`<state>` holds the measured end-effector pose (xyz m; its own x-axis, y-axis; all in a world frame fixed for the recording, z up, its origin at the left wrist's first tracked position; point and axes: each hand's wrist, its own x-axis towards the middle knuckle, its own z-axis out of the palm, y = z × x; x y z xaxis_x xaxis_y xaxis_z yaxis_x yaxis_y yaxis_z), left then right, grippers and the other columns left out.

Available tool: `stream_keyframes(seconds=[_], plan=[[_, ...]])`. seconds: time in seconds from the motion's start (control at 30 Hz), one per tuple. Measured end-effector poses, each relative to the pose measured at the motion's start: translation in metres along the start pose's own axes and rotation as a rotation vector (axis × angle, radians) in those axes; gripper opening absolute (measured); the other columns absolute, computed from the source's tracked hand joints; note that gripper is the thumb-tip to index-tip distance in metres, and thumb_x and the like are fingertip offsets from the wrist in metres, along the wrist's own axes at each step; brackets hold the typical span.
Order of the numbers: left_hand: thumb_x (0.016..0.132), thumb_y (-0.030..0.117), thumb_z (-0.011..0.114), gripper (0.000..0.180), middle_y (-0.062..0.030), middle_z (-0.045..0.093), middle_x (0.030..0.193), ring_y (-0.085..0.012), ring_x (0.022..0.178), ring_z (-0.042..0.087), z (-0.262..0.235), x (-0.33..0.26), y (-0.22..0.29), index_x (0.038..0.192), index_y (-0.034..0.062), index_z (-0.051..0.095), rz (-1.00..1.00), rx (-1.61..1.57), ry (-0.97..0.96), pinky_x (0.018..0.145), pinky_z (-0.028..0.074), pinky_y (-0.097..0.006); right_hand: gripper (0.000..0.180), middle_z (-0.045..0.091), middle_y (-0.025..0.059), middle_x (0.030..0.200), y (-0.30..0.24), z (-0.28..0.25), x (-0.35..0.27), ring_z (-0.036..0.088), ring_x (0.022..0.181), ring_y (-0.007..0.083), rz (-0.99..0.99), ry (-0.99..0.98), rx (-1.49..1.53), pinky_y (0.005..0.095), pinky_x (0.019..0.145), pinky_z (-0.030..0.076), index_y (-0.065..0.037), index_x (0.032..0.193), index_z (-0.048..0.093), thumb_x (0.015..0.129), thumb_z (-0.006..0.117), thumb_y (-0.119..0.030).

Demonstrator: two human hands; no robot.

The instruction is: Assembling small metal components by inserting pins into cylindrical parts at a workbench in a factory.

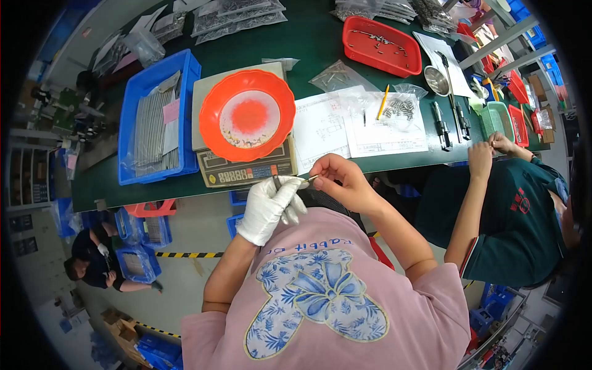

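Note:
My left hand [271, 208] wears a white glove and is closed in a pinch in front of my chest, just off the table's edge. A small, thin metal pin [312, 179] runs from its fingertips to those of my bare right hand [344, 180]. Both hands grip the pin between thumb and fingers. A short dark rod end [277, 182] sticks up out of the gloved fingers; the rest of it is hidden. Just beyond the hands stands a weighing scale [213, 174], with an orange scalloped bowl [279, 143] on its platform.
On the green table [314, 52] a blue bin [190, 114] holds long rods. Drawings [320, 132] lie under a bag of small metal parts [399, 110] and a yellow pencil [383, 102]. Behind is a red tray [394, 61]. A co-worker [512, 209] sits at right.

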<state>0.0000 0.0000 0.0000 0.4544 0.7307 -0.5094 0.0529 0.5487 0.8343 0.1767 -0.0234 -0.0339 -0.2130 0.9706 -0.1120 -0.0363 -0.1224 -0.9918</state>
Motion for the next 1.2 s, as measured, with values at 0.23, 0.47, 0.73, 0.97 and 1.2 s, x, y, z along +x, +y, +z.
stream_keyframes(seconds=[0.23, 0.47, 0.73, 0.97, 1.2], plan=[[0.084, 0.018, 0.046, 0.022, -0.0066, 0.057, 0.056, -0.0066, 0.04, 0.047, -0.001, 0.0, -0.001, 0.09, 0.0, 0.057, 0.012, 0.011, 0.01, 0.037, 0.034, -0.016, 0.009, 0.049, -0.002, 0.068, -0.003, 0.002, 0.001, 0.043, 0.06, 0.0031, 0.145, 0.009, 0.081, 0.017, 0.055, 0.038, -0.001, 0.085, 0.05, 0.08, 0.051, -0.008], [0.084, 0.019, 0.047, 0.022, -0.0062, 0.057, 0.056, -0.0065, 0.039, 0.047, -0.001, -0.003, -0.005, 0.091, 0.0007, 0.057, 0.016, 0.003, 0.017, 0.037, 0.034, -0.016, 0.015, 0.048, -0.001, 0.066, -0.003, 0.003, -0.002, 0.043, 0.058, 0.0041, 0.213, 0.018, 0.117, 0.0182, 0.054, 0.039, -0.001, 0.08, 0.049, 0.084, 0.048, -0.015], [0.084, 0.019, 0.047, 0.022, -0.0058, 0.057, 0.056, -0.0065, 0.039, 0.047, -0.001, 0.006, -0.004, 0.09, 0.001, 0.058, 0.015, 0.013, 0.008, 0.037, 0.034, -0.016, 0.016, 0.049, 0.0003, 0.067, 0.001, 0.002, 0.002, 0.045, 0.06, 0.0057, 0.09, 0.031, 0.164, 0.0187, 0.055, 0.039, -0.001, 0.081, 0.048, 0.083, 0.046, -0.017], [0.083, 0.021, 0.048, 0.022, -0.005, 0.057, 0.058, -0.0081, 0.043, 0.05, -0.005, 0.01, 0.002, 0.09, 0.002, 0.057, 0.016, 0.076, 0.015, 0.038, 0.037, -0.017, 0.026, 0.047, 0.0004, 0.057, -0.008, 0.0, 0.012, 0.042, 0.05, 0.0056, 0.241, 0.043, 0.008, 0.02, 0.045, 0.036, -0.001, 0.069, 0.05, 0.085, 0.046, -0.021], [0.083, 0.027, 0.049, 0.024, -0.0047, 0.056, 0.059, -0.0097, 0.045, 0.051, -0.003, 0.022, -0.024, 0.09, 0.0058, 0.057, 0.044, -0.015, -0.061, 0.039, 0.039, -0.02, 0.008, 0.049, 0.0018, 0.063, 0.016, -0.009, 0.001, 0.046, 0.055, 0.0084, 0.125, 0.067, 0.084, 0.0206, 0.049, 0.037, -0.003, 0.083, 0.048, 0.08, 0.051, -0.009]])
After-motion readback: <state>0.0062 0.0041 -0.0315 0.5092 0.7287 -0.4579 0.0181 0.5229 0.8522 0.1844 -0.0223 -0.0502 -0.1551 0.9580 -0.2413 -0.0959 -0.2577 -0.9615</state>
